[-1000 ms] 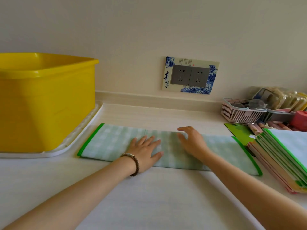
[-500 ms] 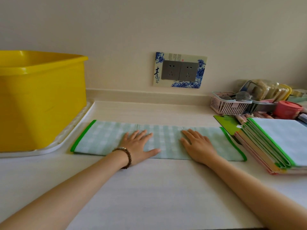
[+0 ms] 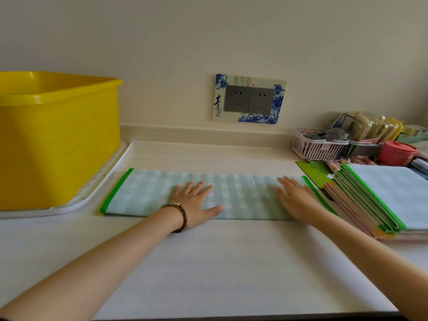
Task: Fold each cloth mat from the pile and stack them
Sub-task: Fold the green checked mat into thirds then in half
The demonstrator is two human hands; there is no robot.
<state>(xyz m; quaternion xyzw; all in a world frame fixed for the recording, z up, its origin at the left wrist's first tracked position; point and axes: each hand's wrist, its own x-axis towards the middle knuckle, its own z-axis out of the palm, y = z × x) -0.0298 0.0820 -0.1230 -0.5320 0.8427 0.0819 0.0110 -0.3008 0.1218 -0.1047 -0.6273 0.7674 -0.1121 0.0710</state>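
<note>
A pale green checked cloth mat with bright green end trim lies folded into a long strip across the counter. My left hand, with a bead bracelet at the wrist, rests flat on its middle, fingers spread. Flat on the strip's right part, close to the green trim, lies my right hand. At the right sits a stack of folded mats, its green and pink edges facing me.
A large yellow tub stands on a white tray at the left. A pink basket, a red lidded pot and assorted clutter crowd the back right. A green card lies beside the stack. A socket plate is on the wall.
My right hand has slid rightward along the strip toward its trimmed end, flattening as it went. The left hand has stayed near the middle.
</note>
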